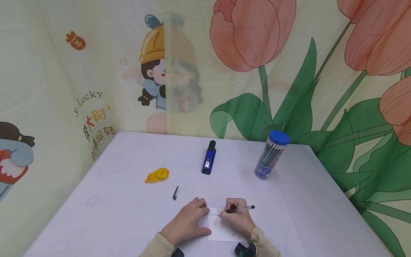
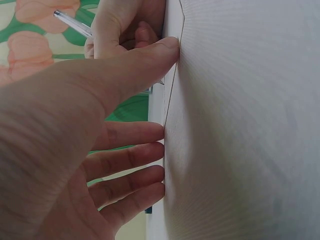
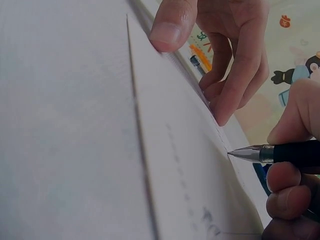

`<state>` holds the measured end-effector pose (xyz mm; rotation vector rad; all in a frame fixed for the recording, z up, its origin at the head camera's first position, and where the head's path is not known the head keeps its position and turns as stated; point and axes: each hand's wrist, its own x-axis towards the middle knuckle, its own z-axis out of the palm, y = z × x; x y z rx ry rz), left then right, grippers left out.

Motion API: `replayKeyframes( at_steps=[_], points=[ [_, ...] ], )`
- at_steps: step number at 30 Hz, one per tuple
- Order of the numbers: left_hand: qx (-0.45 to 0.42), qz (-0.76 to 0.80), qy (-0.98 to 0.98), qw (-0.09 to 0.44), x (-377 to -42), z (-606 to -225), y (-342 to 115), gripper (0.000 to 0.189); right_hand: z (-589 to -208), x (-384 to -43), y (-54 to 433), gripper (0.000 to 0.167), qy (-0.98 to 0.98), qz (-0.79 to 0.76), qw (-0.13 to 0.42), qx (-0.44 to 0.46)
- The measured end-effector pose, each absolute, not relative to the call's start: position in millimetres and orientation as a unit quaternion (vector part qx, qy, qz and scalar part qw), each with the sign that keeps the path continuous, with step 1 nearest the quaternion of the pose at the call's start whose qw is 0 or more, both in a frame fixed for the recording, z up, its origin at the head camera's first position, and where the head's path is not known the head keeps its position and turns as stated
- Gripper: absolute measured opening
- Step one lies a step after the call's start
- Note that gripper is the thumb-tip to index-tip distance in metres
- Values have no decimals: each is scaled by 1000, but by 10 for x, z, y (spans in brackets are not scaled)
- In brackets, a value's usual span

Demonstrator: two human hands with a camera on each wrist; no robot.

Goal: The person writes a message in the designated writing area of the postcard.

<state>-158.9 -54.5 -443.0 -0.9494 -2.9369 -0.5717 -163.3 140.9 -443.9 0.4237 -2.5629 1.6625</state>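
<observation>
A small white card [image 1: 221, 228] lies near the front of the table, with a short row of dark handwriting at its upper left and a small mark low on it. My right hand [image 1: 239, 219] grips a clear-barrelled pen [image 1: 240, 209] with a black grip. In the right wrist view the pen's metal tip [image 3: 245, 153] touches the card. My left hand [image 1: 192, 221] rests at the card's left side, its thumb [image 2: 167, 47] on the card's edge and its fingertips down on the surface, as the left wrist view shows.
A black pen cap [image 1: 175, 192] lies beyond my left hand, with a yellow correction tape [image 1: 157, 175] behind it. Farther back are a dark blue bottle-like object with a black top [image 1: 209, 159] and a blue-lidded tub of pens [image 1: 271, 155]. A patterned curtain hangs behind the table.
</observation>
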Motion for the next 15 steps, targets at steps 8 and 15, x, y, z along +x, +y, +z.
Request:
replayKeyframes(
  at_steps=[8, 15],
  points=[
    [-303, -183, -935, -2, -1592, -4416, -539, 57, -4439, -1633, 1413, 18, -828, 542, 27, 142],
    [-300, -182, -936, -5, -1597, -4416, -539, 57, -4420, -1631, 1403, 17, -828, 546, 15, 128]
  ],
)
